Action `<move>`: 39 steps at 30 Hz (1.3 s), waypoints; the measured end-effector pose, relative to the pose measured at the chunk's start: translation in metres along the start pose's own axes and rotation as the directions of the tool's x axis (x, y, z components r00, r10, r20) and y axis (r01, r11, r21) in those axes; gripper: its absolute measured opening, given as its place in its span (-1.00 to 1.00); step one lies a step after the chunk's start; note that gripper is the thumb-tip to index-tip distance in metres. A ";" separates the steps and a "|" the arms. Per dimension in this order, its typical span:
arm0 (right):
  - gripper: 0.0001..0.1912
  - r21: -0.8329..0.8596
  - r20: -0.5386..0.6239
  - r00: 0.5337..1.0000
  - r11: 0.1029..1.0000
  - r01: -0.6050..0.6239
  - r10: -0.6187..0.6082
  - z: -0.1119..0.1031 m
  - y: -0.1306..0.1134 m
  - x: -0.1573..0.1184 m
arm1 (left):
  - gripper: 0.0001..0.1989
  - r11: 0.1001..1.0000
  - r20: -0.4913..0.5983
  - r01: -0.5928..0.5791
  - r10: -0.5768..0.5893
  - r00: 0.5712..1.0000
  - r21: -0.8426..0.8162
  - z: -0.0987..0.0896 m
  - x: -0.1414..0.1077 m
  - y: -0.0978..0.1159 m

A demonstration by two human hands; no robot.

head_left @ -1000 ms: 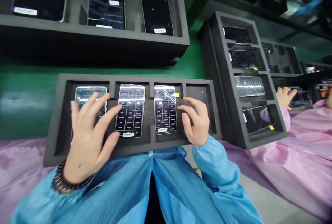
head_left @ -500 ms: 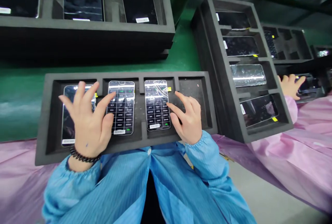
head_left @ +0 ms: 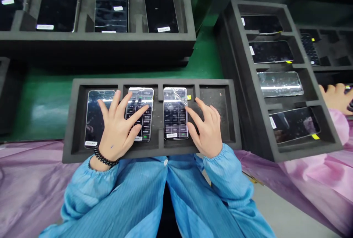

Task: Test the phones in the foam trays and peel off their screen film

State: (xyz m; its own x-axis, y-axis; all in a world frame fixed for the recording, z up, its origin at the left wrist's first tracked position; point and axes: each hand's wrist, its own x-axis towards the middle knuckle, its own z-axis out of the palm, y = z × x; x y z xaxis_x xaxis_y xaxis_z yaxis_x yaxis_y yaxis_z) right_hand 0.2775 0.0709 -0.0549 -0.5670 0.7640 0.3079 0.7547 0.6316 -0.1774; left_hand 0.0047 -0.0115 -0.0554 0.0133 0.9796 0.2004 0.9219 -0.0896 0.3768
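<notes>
A dark foam tray lies in front of me with three smartphones in its compartments; the far-right compartment holds none. My left hand is spread, its index finger over the lit screen of the second smartphone. That screen shows a grid of labelled cells with green marks. The first smartphone, screen dark, is partly hidden behind my left fingers. My right hand has its fingers apart, index fingertip at the right edge of the third smartphone, whose lit screen also shows a grid. Whether the fingertips touch glass I cannot tell.
Behind stands a stack of foam trays with several phones. At the right, another tray stack holds phones with white labels and yellow tabs. A co-worker's hand and pink sleeve are at the far right, on the green table.
The view has shifted, so the trays appear farther right. My left index finger has moved across the second phone's screen toward its right side. The third phone's grid looks dimmer.
</notes>
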 end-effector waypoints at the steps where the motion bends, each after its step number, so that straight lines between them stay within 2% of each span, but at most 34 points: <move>1: -0.63 0.002 -0.004 1.000 1.000 0.000 0.000 0.000 0.000 0.000 | -0.53 1.000 -0.002 -0.005 0.005 1.000 -0.012 0.000 0.000 0.000; 7: -0.64 0.040 0.004 1.000 0.999 -0.010 0.010 0.002 0.001 -0.001 | -0.55 0.998 -0.081 -0.037 0.033 0.996 -0.048 0.002 -0.003 -0.003; 10: -0.64 0.049 -0.008 1.000 0.999 -0.006 0.006 0.002 0.001 -0.001 | -0.57 0.999 -0.011 -0.035 0.034 0.999 -0.011 0.003 -0.001 -0.001; 12: -0.65 0.053 -0.020 1.000 0.999 0.000 0.001 0.002 0.002 -0.001 | -0.55 1.000 -0.009 -0.007 0.007 1.000 -0.009 0.001 -0.001 0.002; 14: -0.65 0.063 -0.040 0.999 0.998 0.006 -0.003 0.002 0.004 -0.002 | -0.52 0.999 -0.107 0.047 -0.049 0.993 -0.025 -0.005 -0.004 0.002; 16: -0.65 0.085 -0.071 0.997 0.996 0.005 0.001 0.002 0.006 -0.002 | -0.50 0.992 -0.237 0.122 -0.123 0.964 -0.022 -0.014 -0.013 -0.003; 18: -0.65 0.110 -0.095 0.995 0.994 0.003 0.008 0.001 0.007 -0.002 | -0.51 0.969 -0.292 0.246 -0.234 0.927 0.001 -0.024 -0.027 -0.015; 19: -0.65 0.120 -0.103 0.995 0.993 0.005 0.007 0.001 0.007 -0.002 | -0.51 0.947 -0.276 0.321 -0.305 0.911 0.012 -0.028 -0.035 -0.023; 21: -0.66 0.131 -0.115 0.993 0.991 0.014 0.002 0.000 0.008 -0.001 | -0.40 0.894 -0.173 0.448 -0.438 0.882 0.021 -0.034 -0.051 -0.038; 24: -0.67 0.134 -0.131 0.991 0.991 0.019 -0.002 -0.001 0.008 0.002 | -0.09 0.854 0.017 0.520 -0.521 0.854 0.031 -0.035 -0.058 -0.050; 26: -0.67 0.135 -0.136 0.991 0.991 0.015 0.003 -0.001 0.008 0.004 | 0.06 0.842 0.068 0.535 -0.539 0.839 0.068 -0.033 -0.048 -0.050; 28: -0.67 0.136 -0.139 0.990 0.991 0.016 0.003 0.000 0.008 0.005 | 0.14 0.823 0.056 0.553 -0.563 0.825 0.128 -0.029 -0.028 -0.048; 30: -0.67 0.135 -0.148 0.989 0.991 0.019 0.002 0.001 0.008 0.005 | 0.10 0.806 0.008 0.565 -0.575 0.818 0.177 -0.026 -0.006 -0.046; 33: -0.67 0.135 -0.157 0.988 0.991 0.012 0.009 0.004 0.010 0.004 | 0.04 0.787 0.006 0.590 -0.601 0.799 0.180 -0.024 0.017 -0.044; 37: -0.67 0.143 -0.162 0.986 0.990 -0.001 0.024 0.007 0.013 0.004 | -0.02 0.752 0.020 0.625 -0.643 0.766 0.209 -0.025 0.025 -0.043; 39: -0.68 0.146 -0.173 0.985 0.989 0.004 0.021 0.007 0.013 0.004 | -0.02 0.759 0.020 0.627 -0.640 0.768 0.178 -0.028 0.021 -0.047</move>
State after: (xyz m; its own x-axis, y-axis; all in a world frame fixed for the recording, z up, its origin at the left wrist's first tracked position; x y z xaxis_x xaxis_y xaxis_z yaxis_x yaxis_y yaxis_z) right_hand 0.2826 0.0834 -0.0625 -0.4853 0.7429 0.4610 0.6962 0.6473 -0.3103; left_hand -0.0491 0.0080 -0.0439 -0.5718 0.8136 -0.1053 0.7766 0.5781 0.2502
